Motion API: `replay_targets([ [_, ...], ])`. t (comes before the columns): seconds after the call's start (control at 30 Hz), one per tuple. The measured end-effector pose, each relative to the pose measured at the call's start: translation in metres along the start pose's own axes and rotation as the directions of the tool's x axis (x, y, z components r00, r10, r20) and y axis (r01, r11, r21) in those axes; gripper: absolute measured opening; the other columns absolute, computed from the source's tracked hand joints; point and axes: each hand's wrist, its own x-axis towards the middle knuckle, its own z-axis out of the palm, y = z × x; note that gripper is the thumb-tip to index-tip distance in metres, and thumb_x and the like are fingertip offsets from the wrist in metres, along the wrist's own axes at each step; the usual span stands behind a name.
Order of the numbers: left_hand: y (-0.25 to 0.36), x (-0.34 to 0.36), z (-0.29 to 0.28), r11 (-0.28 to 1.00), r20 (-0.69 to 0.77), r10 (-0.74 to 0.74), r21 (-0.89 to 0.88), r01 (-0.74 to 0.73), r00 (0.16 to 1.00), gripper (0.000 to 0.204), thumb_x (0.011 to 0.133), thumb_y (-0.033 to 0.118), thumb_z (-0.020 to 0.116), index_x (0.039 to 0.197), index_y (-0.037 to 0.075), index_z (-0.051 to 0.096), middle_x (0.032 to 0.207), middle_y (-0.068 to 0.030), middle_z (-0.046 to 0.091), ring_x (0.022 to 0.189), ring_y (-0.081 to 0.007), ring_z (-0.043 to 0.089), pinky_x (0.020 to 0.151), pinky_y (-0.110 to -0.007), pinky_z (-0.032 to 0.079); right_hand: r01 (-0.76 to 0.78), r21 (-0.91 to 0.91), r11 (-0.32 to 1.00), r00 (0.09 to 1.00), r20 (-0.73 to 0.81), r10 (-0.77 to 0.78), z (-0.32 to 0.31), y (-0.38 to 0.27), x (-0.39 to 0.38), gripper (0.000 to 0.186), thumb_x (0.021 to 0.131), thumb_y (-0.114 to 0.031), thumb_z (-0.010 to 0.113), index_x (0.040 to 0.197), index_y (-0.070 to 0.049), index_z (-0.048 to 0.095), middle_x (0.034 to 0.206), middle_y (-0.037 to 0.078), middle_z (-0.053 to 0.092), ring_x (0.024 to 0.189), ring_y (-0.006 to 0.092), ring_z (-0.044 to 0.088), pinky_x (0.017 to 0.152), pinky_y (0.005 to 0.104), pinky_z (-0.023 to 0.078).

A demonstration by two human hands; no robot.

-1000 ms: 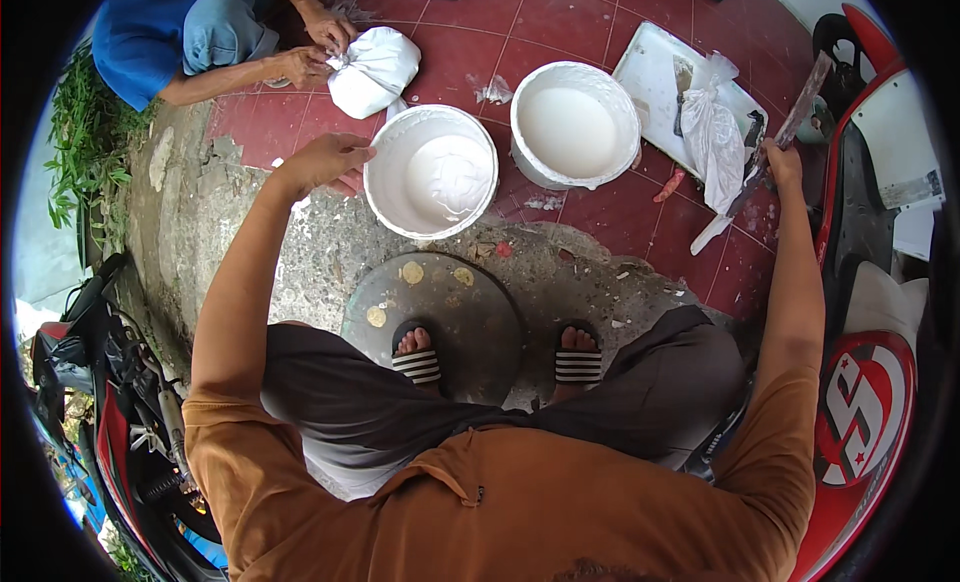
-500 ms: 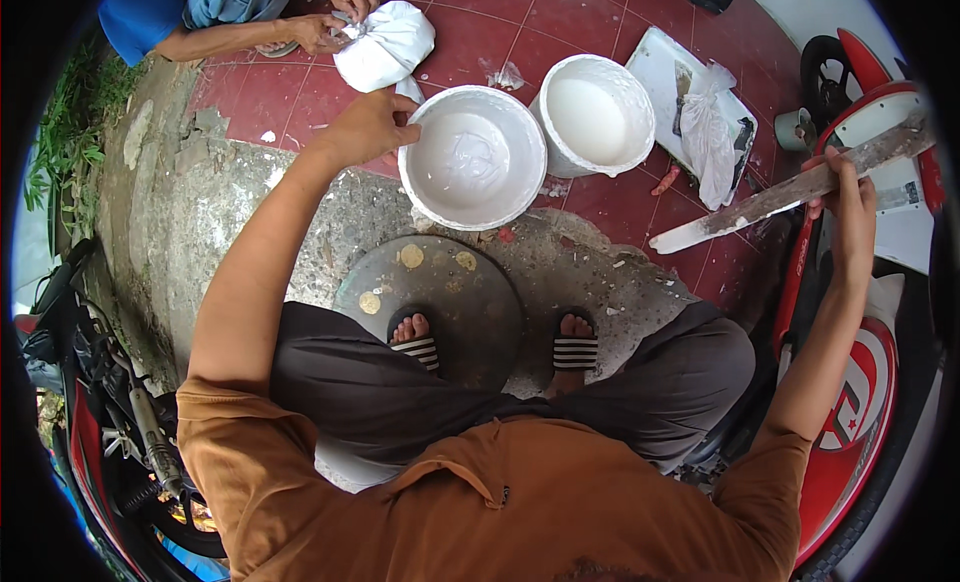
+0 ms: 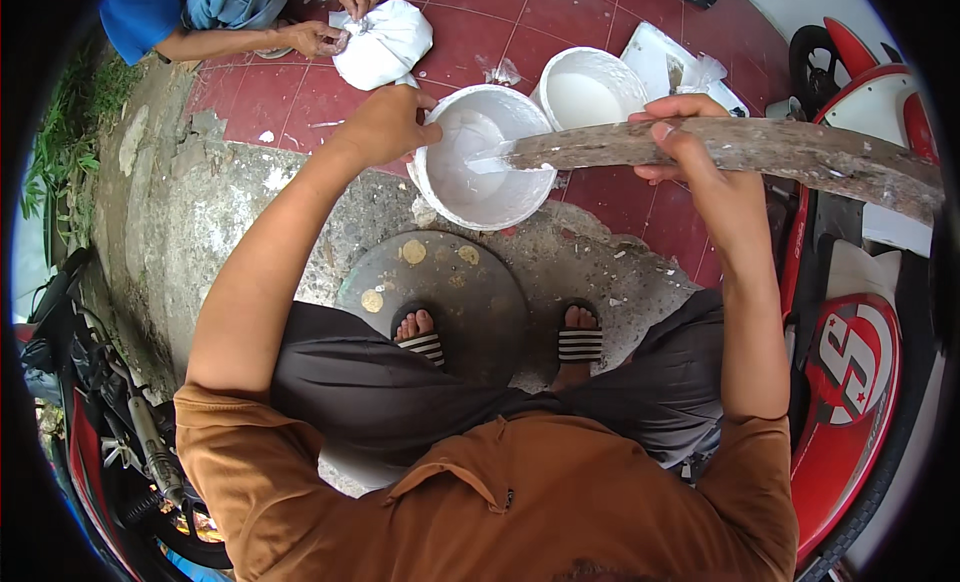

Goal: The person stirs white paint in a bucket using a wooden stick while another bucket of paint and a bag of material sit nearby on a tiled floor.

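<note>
My left hand (image 3: pixel 395 125) grips the left rim of a white-coated bucket (image 3: pixel 522 194), fingers over the edge. Thick white liquid (image 3: pixel 468 182) lies inside, perhaps paint or plaster. In my right hand (image 3: pixel 690 147) is a long, rough wooden plank (image 3: pixel 590 147), held between thumb and fingers. Its white-smeared tip slants over the right rim into the bucket and touches or nearly touches the liquid. Behind to the right stands a second bucket (image 3: pixel 590 94) with white liquid, partly covered by the plank.
At the far left, another person's hands (image 3: pixel 322 39) hold the gathered neck of a white bag (image 3: pixel 385 47). A red-and-white motorbike (image 3: pixel 850 382) stands close on my right, another motorbike (image 3: pixel 150 452) on my left. A round slab (image 3: pixel 435 312) lies under my feet.
My right hand has swung the plank left from beside the motorbike, bringing its tip into the near bucket. The bucket has shifted and tipped slightly under my left hand's grip.
</note>
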Motion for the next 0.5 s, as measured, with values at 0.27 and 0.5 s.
replay_targets([
  [0.27, 0.000, -0.005, 0.008, 0.992, -0.045, 0.081, 0.100, -0.076, 0.996, 0.033, 0.088, 0.017, 0.073, 0.115, 0.000, 0.073, 0.080, -0.0147, 0.069, 0.072, -0.0213, 0.067, 0.070, -0.037, 0.054, 0.131, -0.197, 0.972, 0.991, 0.037, -0.126, 0.013, 0.056, 0.006, 0.030, 0.092, -0.013, 0.073, 0.121, -0.006, 0.071, 0.107, 0.007, 0.075, 0.098, 0.0134, 0.069, 0.089, 0.0280, 0.053],
  [0.5, 0.024, -0.021, 0.011, 0.997, -0.072, 0.031, 0.076, -0.026, 0.997, 0.034, 0.087, 0.022, 0.070, 0.109, -0.004, 0.074, 0.085, -0.0235, 0.071, 0.080, -0.0361, 0.070, 0.081, -0.043, 0.055, 0.116, -0.251, 0.961, 0.986, 0.146, -0.081, 0.012, 0.068, 0.009, 0.037, 0.095, -0.013, 0.072, 0.131, -0.005, 0.068, 0.118, 0.006, 0.074, 0.112, 0.0139, 0.064, 0.104, 0.0305, 0.047],
])
